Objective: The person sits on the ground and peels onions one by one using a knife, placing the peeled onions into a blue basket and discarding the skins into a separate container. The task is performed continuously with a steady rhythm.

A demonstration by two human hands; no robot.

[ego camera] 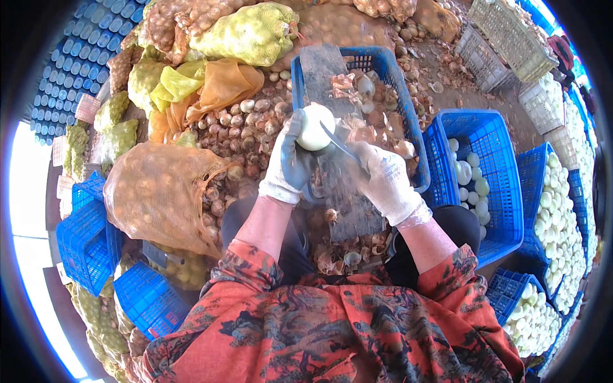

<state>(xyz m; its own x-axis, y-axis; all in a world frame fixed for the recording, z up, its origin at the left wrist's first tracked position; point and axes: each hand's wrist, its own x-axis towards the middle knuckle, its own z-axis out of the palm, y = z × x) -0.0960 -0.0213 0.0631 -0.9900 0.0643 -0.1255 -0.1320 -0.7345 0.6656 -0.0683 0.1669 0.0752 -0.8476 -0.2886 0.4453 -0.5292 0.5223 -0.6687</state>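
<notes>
My left hand (290, 163), in a white and grey work glove, holds a peeled white onion (316, 128) above a worn wooden board (330, 81). In my gloved right hand (385, 179) is a knife (339, 141), its blade against the onion's right side. The board lies across a blue plastic crate (416, 143) that holds onion skins (359, 131) and some onions. To the left, unpeeled onions (246, 127) spread out of an orange mesh sack (158, 191). My fingers hide part of the knife's handle.
At the right, a blue crate (498, 182) contains several peeled onions (471, 177); fuller crates of peeled onions (555, 225) stand beyond it. Yellow mesh sacks (249, 33) of onions lie at the back. Blue crates (88, 244) sit at the left. Skins (335, 258) litter the floor between my legs.
</notes>
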